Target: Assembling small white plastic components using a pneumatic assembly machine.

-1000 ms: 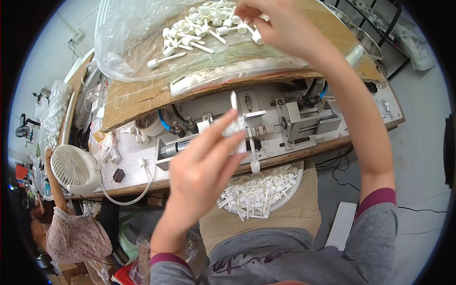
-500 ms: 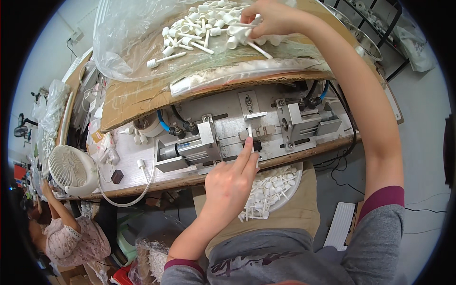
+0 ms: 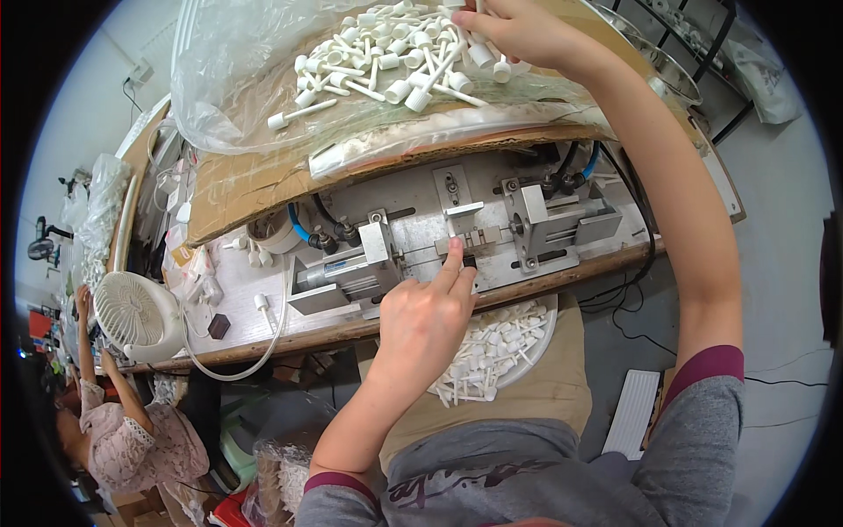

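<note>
My left hand point(image 3: 426, 321) reaches over the metal jig point(image 3: 479, 237) at the bench's front. Its index finger is stretched out, with the fingertip at the small centre block; whatever lies under the tip is mostly hidden. My right hand point(image 3: 518, 31) is at the right side of a heap of white plastic sticks with cup-shaped ends point(image 3: 378, 53), fingers curled and closed. One white stick point(image 3: 443, 70) runs from under those fingers toward the heap's front. The fingertips are partly cut off by the picture's top edge. Two metal cylinder units, left point(image 3: 351, 268) and right point(image 3: 553, 224), flank the centre block.
Cardboard point(image 3: 237, 193) with clear plastic film lies above the jig. A round tray point(image 3: 549, 338) of white pieces rests on my lap. Left on the bench are a white fan point(image 3: 136, 316) and a cable. Another person point(image 3: 132, 439) works at far left.
My right hand has moved up slightly, and several sticks it was among now lie on the heap. The white stick upright at my left fingertip no longer shows; that hand has barely shifted.
</note>
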Demonstrator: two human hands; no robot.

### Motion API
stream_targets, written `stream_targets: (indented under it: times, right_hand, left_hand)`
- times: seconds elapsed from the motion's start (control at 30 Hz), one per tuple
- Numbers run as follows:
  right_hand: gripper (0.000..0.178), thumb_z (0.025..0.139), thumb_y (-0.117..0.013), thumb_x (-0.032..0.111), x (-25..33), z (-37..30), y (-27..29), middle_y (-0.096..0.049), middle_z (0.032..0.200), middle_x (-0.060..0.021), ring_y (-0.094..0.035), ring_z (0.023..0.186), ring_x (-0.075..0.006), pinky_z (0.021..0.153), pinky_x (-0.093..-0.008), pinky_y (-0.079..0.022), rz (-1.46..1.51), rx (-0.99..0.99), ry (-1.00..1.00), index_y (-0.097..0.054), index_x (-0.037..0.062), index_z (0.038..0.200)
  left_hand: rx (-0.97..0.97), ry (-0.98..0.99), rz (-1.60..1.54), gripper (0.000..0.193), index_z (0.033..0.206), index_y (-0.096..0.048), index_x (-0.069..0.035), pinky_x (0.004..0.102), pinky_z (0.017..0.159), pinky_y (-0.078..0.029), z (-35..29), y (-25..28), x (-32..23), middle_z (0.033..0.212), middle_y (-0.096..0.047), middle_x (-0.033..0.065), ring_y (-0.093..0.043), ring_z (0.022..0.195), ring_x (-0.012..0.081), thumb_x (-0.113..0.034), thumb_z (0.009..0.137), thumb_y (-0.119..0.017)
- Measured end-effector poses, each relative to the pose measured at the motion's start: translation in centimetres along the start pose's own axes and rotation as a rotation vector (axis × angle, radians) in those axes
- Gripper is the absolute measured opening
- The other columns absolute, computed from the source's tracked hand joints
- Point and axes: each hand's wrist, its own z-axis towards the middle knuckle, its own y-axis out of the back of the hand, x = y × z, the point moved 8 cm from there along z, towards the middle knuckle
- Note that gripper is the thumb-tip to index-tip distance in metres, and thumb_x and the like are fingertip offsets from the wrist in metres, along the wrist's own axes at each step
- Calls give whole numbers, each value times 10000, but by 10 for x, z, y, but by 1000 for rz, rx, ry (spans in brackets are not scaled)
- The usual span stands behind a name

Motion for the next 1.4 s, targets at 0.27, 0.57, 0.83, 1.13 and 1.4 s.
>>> stream_targets:
  times: [0.27,0.57,0.83,1.13,1.4]
  right_hand:
    - [307,988,-622,360,25,-87,-21,-613,702,26,-432,503,-3,445,-174,-308,594,-68,-148,-657,60,932]
    - [178,1041,-516,169,36,-175,-101,-599,1012,-42,-569,936,-77,829,-259,-473,878,-159,-152,-516,22,1141]
    - [166,1054,-490,202,16,-185,-86,-687,1021,-91,-427,538,0,470,-163,-363,961,-383,-212,-489,44,1104]
    - [143,990,-562,108,6,-206,-59,-710,942,-120,-420,528,-1,457,-160,-355,805,-577,-48,-486,32,1083]
    - [275,938,-634,135,2,-225,-50,-707,978,-76,-435,610,4,530,-157,-364,734,-630,-114,-582,16,1180]
  left_hand:
    - [-417,188,-604,485,1160,-685,-28,260,622,-583,11,58,26,992,-694,85,-681,762,113,-14,711,-866]
    - [-524,44,-390,396,1054,-736,-37,302,698,-568,8,59,1,1030,-673,86,-658,883,192,-3,680,-860]
    - [-450,-67,-333,306,975,-736,-23,323,684,-540,-5,52,-12,957,-686,88,-660,846,202,-67,698,-857]
    - [-147,84,-485,323,1061,-712,6,301,623,-549,-24,16,-10,965,-636,93,-636,785,175,-16,756,-817]
    - [-213,36,-298,278,1053,-664,35,342,691,-568,-22,11,-6,1121,-669,150,-674,840,252,-19,801,-768]
